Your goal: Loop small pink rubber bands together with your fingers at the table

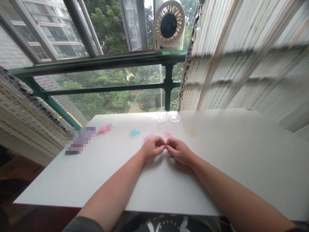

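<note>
My left hand [152, 148] and my right hand [178, 150] meet over the middle of the white table [96, 180], thumbs and forefingers pinched tip to tip. Whatever sits between the fingertips is too small or hidden to make out. Just beyond the left hand lies a purple-pink pile of small pieces [149, 138], partly covered by it. A pink pile [168, 134] shows behind the right hand's fingers. Farther left are a turquoise pile [135, 133] and a red-pink pile [105, 129]. Pale yellow pieces [192, 132] are scattered to the right.
Two clear round containers, a taller one [161, 116] and a shallow one [174, 118], stand at the table's back edge. A blurred purple object [80, 141] lies at the left edge. Green railing [108, 61], a white fan-like device [169, 25] and curtains [222, 64] surround the table.
</note>
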The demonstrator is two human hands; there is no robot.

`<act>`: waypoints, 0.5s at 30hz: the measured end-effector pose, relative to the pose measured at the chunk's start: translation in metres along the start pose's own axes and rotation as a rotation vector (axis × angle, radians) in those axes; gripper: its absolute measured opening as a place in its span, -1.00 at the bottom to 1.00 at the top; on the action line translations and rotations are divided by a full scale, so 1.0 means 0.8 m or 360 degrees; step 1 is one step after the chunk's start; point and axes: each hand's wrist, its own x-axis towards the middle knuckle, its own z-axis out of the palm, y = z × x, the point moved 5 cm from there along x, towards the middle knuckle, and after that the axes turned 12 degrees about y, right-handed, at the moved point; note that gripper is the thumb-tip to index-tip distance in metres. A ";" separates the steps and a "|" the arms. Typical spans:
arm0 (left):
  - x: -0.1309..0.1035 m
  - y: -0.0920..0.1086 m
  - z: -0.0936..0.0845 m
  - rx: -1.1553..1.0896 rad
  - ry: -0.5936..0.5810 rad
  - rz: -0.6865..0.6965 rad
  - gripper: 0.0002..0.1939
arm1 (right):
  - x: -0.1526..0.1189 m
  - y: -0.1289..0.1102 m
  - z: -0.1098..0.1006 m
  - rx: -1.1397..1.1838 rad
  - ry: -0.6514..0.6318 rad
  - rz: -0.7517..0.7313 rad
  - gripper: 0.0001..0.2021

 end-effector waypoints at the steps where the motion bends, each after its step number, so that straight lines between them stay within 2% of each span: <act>1: 0.000 0.000 0.000 -0.0001 -0.0002 0.0001 -0.85 | 0.000 0.000 0.000 -0.0002 -0.0001 0.0002 -0.86; 15: 0.000 0.004 -0.002 -0.0001 0.0004 0.0001 -0.85 | 0.000 -0.002 0.000 0.0019 -0.0003 0.0009 -0.86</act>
